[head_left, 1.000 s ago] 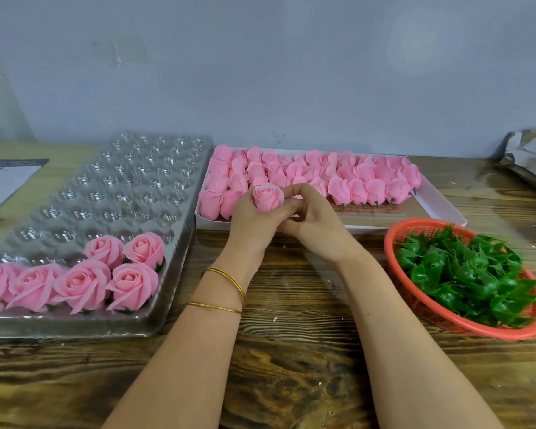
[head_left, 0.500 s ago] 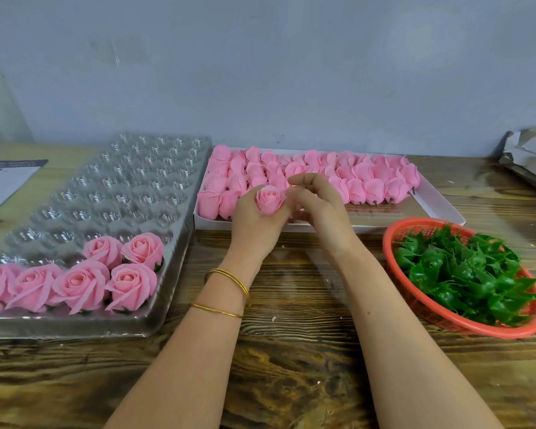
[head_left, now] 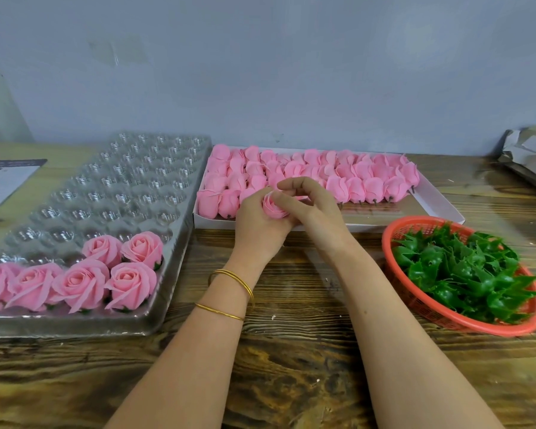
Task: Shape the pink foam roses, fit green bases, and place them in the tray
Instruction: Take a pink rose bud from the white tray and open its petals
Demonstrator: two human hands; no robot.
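Note:
My left hand grips a pink foam rose from below, in front of the white box of closed pink buds. My right hand pinches the rose's outer petal with thumb and forefinger, its other fingers curled above. The clear plastic tray on the left holds several finished open roses along its near rows. A red basket of green bases sits at the right.
A wooden table carries everything. A paper sheet and pen lie at the far left. Crumpled wrapping sits at the back right. A grey wall stands behind.
Both hands stay in place with the rose. The right fingers have shifted over the petals, and the outer petal looks more opened than a second ago.

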